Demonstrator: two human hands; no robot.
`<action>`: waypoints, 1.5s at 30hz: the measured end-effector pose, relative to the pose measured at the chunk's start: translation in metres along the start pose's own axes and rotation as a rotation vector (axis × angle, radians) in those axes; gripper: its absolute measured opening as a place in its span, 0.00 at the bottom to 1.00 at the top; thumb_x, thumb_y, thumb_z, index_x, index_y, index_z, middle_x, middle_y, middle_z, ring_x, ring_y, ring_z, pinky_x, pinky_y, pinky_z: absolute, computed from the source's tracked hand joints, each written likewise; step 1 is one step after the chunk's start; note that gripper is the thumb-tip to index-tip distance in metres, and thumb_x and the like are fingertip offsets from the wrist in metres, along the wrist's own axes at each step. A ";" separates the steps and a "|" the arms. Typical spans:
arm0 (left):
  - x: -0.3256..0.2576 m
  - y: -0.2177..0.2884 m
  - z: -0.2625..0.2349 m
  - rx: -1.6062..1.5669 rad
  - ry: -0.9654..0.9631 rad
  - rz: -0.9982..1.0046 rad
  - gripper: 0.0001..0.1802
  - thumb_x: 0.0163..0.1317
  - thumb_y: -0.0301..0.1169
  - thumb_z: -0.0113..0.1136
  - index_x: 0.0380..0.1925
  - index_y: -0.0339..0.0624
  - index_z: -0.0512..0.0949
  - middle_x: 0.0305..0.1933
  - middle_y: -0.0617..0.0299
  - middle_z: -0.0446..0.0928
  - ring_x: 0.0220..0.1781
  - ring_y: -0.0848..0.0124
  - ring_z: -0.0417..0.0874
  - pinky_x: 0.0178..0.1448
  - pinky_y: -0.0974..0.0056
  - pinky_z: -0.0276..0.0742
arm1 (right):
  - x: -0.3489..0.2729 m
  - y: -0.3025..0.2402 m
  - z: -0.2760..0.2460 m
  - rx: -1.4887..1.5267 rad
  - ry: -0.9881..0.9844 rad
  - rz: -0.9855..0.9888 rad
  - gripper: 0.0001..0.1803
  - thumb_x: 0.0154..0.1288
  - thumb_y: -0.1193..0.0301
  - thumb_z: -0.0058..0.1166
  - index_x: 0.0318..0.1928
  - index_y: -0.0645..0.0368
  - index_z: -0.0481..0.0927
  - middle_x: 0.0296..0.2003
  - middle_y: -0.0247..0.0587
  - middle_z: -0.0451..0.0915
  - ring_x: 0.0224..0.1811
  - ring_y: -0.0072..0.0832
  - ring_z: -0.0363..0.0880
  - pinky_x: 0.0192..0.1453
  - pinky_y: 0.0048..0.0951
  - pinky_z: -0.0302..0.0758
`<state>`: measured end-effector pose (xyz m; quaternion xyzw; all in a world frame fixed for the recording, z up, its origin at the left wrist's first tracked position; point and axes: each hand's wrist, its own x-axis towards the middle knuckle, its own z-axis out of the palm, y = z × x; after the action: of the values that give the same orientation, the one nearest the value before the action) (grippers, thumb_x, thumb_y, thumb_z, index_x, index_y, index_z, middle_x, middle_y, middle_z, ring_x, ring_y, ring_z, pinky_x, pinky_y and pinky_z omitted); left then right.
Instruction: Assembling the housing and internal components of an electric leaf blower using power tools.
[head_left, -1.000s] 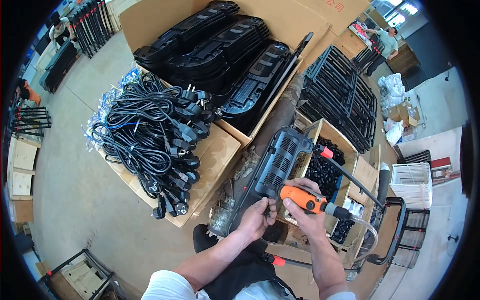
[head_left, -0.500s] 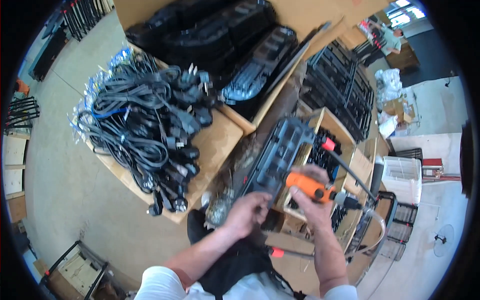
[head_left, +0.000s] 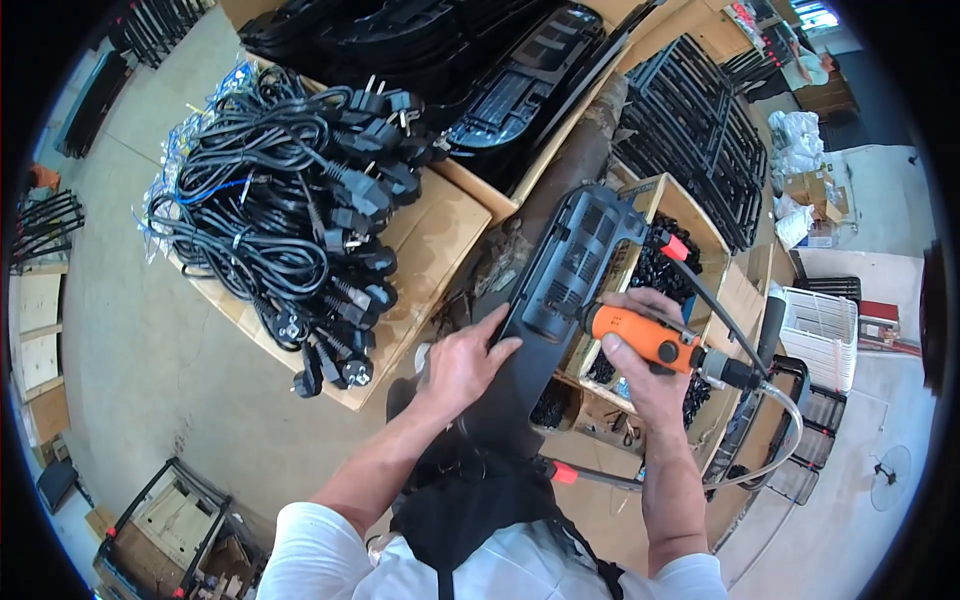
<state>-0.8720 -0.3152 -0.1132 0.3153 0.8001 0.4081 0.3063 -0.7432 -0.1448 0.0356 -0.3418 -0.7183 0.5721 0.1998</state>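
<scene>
A long black plastic housing (head_left: pixel 520 370) with slotted vents lies slanting in front of me, its near end above my lap. At its left edge is my left hand (head_left: pixel 465 365), gripping it with the index finger stretched along the rim and the thumb on the top face. My right hand (head_left: pixel 650 365) is wrapped round an orange air screwdriver (head_left: pixel 638 333). The tool lies nearly level, its dark nose pointing left over the housing's right side. A clear hose (head_left: pixel 797 425) trails from its rear end. Whether the tip touches the housing, I cannot tell.
Bundled black power cords (head_left: pixel 270 220) cover a cardboard box (head_left: pixel 440 250) at left. Behind, a large carton holds more black housings (head_left: pixel 510 90). Right of my work stands a wooden bin (head_left: pixel 715 240) of small black parts, with a red-tipped black bar (head_left: pixel 715 300) across it. Black frames (head_left: pixel 690 140) are stacked beyond.
My left hand has gone from curled fingers near the housing's lower end to a grip on its left edge. The housing now covers the tub of small metal pieces. The screwdriver stays in my right hand.
</scene>
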 end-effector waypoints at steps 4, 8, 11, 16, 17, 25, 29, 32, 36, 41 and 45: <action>-0.007 -0.005 0.003 -0.020 0.043 0.065 0.31 0.68 0.46 0.70 0.69 0.52 0.79 0.44 0.47 0.87 0.44 0.49 0.89 0.49 0.50 0.84 | -0.001 0.002 -0.001 0.022 -0.022 0.004 0.30 0.64 0.78 0.70 0.64 0.63 0.71 0.58 0.49 0.84 0.66 0.37 0.80 0.73 0.41 0.77; -0.007 -0.005 0.002 0.002 0.089 0.140 0.27 0.70 0.44 0.68 0.67 0.48 0.81 0.46 0.49 0.88 0.43 0.49 0.89 0.46 0.51 0.86 | -0.002 0.002 0.003 0.030 -0.047 0.016 0.30 0.64 0.79 0.70 0.64 0.62 0.72 0.58 0.48 0.83 0.66 0.37 0.80 0.72 0.41 0.77; -0.007 -0.003 0.002 -0.008 0.082 0.135 0.27 0.70 0.44 0.68 0.67 0.48 0.81 0.46 0.49 0.88 0.43 0.50 0.89 0.46 0.51 0.86 | 0.001 0.007 0.007 -0.037 -0.089 -0.031 0.28 0.65 0.80 0.68 0.64 0.61 0.73 0.58 0.46 0.83 0.65 0.35 0.81 0.71 0.39 0.77; -0.006 -0.002 0.000 -0.029 0.047 0.092 0.27 0.70 0.43 0.68 0.67 0.47 0.81 0.47 0.48 0.88 0.43 0.50 0.89 0.47 0.51 0.85 | 0.007 0.007 0.020 -0.113 -0.102 0.002 0.27 0.65 0.77 0.71 0.63 0.59 0.76 0.58 0.44 0.84 0.61 0.33 0.84 0.69 0.36 0.79; -0.006 -0.003 0.000 -0.049 0.050 0.093 0.28 0.70 0.43 0.68 0.67 0.47 0.80 0.47 0.48 0.88 0.45 0.50 0.89 0.47 0.51 0.85 | 0.010 0.006 0.022 -0.135 -0.118 0.020 0.27 0.65 0.76 0.71 0.63 0.59 0.77 0.57 0.43 0.85 0.62 0.32 0.84 0.69 0.35 0.79; -0.030 -0.002 -0.017 -1.507 -0.117 -0.509 0.16 0.84 0.38 0.49 0.51 0.38 0.79 0.42 0.63 0.80 0.34 0.71 0.81 0.35 0.67 0.80 | 0.026 0.009 0.034 -0.223 -0.212 -0.007 0.21 0.64 0.76 0.70 0.56 0.60 0.81 0.52 0.43 0.87 0.54 0.30 0.86 0.62 0.35 0.82; -0.062 0.009 -0.004 -1.602 -0.298 -0.618 0.15 0.83 0.37 0.52 0.55 0.36 0.79 0.45 0.60 0.82 0.39 0.70 0.83 0.39 0.67 0.80 | 0.027 0.010 0.035 -0.160 -0.239 0.019 0.18 0.62 0.79 0.70 0.53 0.63 0.81 0.55 0.48 0.86 0.58 0.33 0.84 0.66 0.39 0.80; -0.073 0.004 0.020 -1.614 -0.437 -0.616 0.16 0.82 0.38 0.54 0.55 0.37 0.80 0.44 0.62 0.82 0.39 0.72 0.81 0.43 0.68 0.79 | 0.025 0.009 0.038 -0.217 -0.251 -0.002 0.19 0.62 0.78 0.70 0.53 0.63 0.81 0.55 0.48 0.86 0.58 0.33 0.84 0.66 0.39 0.80; -0.078 -0.006 0.038 -1.572 -0.493 -0.562 0.17 0.83 0.40 0.53 0.56 0.37 0.80 0.43 0.62 0.82 0.39 0.73 0.81 0.43 0.69 0.78 | 0.024 0.015 0.037 -0.182 -0.248 -0.052 0.19 0.62 0.78 0.70 0.54 0.63 0.81 0.55 0.47 0.86 0.58 0.32 0.84 0.67 0.37 0.80; -0.080 0.004 0.040 -1.502 -0.484 -0.517 0.17 0.84 0.41 0.51 0.56 0.39 0.80 0.47 0.62 0.83 0.42 0.73 0.84 0.46 0.66 0.81 | 0.022 0.012 0.040 -0.112 -0.192 -0.005 0.23 0.64 0.77 0.71 0.59 0.61 0.81 0.54 0.42 0.86 0.57 0.27 0.84 0.65 0.31 0.80; -0.086 0.012 0.042 -1.470 -0.472 -0.505 0.19 0.85 0.41 0.47 0.57 0.37 0.78 0.49 0.61 0.81 0.44 0.73 0.84 0.46 0.67 0.81 | -0.012 0.005 0.023 -0.005 -0.097 -0.063 0.27 0.65 0.78 0.69 0.64 0.62 0.75 0.57 0.45 0.85 0.62 0.31 0.82 0.69 0.35 0.78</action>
<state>-0.7850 -0.3550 -0.1032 -0.0789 0.2889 0.6706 0.6787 -0.7490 -0.1687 0.0262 -0.2914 -0.7391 0.5794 0.1818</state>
